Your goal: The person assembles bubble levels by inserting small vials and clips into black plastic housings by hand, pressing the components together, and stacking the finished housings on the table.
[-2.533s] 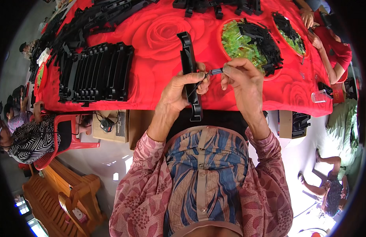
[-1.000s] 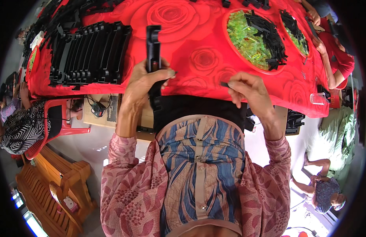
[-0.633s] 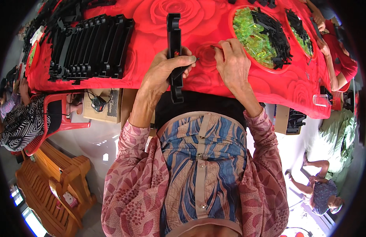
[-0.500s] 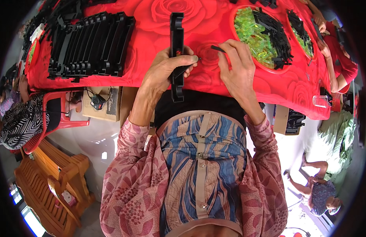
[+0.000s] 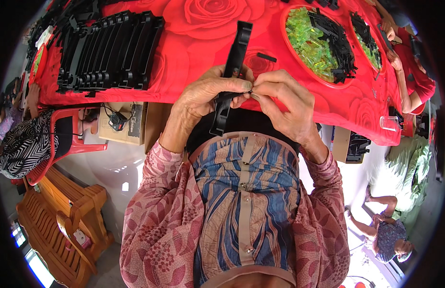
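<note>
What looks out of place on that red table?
One small black strip lies alone on the red tablecloth, just beyond the right hand. It looks stray because similar black pieces are heaped in the red tray. I see no obvious damage.

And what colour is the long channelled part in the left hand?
The channelled part is black, clearest in the head view.

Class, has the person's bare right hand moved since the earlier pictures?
Yes: the right hand has shifted leftward, farther from the round red tray of translucent green pieces.
</note>
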Action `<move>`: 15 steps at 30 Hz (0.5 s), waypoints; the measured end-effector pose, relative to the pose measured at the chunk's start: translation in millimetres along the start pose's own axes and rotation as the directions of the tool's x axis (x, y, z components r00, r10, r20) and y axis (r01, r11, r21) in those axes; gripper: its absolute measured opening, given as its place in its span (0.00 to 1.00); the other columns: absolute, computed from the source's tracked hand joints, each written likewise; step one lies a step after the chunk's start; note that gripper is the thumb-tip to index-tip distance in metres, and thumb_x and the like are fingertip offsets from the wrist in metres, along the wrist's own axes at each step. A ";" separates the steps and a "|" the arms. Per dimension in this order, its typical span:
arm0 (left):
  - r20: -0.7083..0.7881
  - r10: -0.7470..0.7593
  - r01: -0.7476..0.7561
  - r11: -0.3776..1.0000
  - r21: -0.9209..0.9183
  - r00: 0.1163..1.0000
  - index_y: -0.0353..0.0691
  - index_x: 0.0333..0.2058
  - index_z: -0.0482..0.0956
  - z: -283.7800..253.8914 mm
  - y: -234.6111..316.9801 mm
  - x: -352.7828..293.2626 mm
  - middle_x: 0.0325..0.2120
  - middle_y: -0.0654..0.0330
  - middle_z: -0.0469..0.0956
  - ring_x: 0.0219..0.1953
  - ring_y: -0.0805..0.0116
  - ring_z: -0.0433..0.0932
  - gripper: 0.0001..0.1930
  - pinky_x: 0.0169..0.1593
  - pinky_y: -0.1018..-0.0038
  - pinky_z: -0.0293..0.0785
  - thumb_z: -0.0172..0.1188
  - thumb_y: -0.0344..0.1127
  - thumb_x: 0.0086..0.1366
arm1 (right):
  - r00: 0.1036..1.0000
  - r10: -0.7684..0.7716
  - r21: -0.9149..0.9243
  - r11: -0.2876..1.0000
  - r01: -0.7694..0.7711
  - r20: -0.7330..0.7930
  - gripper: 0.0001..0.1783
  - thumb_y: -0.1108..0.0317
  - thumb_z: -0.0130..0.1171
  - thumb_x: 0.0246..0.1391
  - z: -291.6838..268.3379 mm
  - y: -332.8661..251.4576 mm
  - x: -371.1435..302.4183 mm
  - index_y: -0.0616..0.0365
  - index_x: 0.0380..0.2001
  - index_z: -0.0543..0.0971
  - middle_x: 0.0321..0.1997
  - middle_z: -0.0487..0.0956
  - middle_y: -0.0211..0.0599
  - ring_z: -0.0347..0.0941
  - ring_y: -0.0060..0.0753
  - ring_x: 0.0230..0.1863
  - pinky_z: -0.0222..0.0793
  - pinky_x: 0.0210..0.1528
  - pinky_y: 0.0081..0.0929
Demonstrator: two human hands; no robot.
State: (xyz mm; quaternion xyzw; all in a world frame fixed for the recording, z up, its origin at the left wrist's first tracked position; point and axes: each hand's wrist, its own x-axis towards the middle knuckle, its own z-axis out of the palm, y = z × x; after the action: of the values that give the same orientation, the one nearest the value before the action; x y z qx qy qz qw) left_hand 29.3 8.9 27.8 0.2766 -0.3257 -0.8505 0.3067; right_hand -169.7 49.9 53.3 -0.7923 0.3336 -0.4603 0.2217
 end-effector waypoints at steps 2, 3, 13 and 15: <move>0.016 -0.005 0.006 0.999 -0.035 1.000 0.35 0.40 0.76 0.0 -3.2 0.9 0.26 0.62 0.75 0.24 0.75 0.74 0.15 0.25 0.82 0.71 0.70 0.33 0.57 | 0.997 -0.064 -0.053 0.996 0.066 0.035 0.10 0.83 0.62 0.45 -0.3 0.0 -1.5 0.64 0.34 0.78 0.36 0.77 0.41 0.78 0.39 0.33 0.75 0.33 0.31; 0.016 -0.006 0.007 0.999 -0.036 1.000 0.35 0.40 0.76 0.2 -4.0 1.3 0.26 0.62 0.75 0.24 0.75 0.74 0.15 0.25 0.82 0.71 0.70 0.33 0.57 | 0.997 -0.063 -0.054 0.996 0.065 0.035 0.10 0.83 0.62 0.45 0.6 -0.7 -2.3 0.64 0.34 0.78 0.36 0.77 0.41 0.78 0.39 0.33 0.75 0.33 0.31; 0.025 -0.031 0.031 1.000 0.001 0.999 0.36 0.41 0.74 -10.9 -2.4 -6.6 0.26 0.59 0.77 0.23 0.75 0.73 0.16 0.24 0.82 0.67 0.65 0.41 0.62 | 0.983 -0.183 -0.124 0.976 0.179 -0.026 0.15 0.85 0.62 0.41 -5.3 6.0 -3.5 0.65 0.37 0.79 0.33 0.78 0.41 0.76 0.38 0.28 0.71 0.27 0.31; 0.059 -0.002 0.003 1.000 -0.016 0.998 0.36 0.42 0.73 -18.2 -1.9 -11.6 0.27 0.56 0.78 0.23 0.74 0.73 0.15 0.25 0.80 0.68 0.65 0.37 0.61 | 0.980 -0.194 -0.146 0.972 0.185 -0.046 0.17 0.86 0.63 0.40 -5.3 6.5 -2.7 0.65 0.38 0.80 0.33 0.78 0.41 0.75 0.38 0.27 0.70 0.26 0.31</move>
State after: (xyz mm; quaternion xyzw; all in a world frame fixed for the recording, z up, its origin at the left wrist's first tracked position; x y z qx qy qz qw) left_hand 48.5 11.2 18.1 0.2492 -0.3274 -0.8613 0.2982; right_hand -177.4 47.2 50.0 -0.8201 0.2948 -0.4780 0.1099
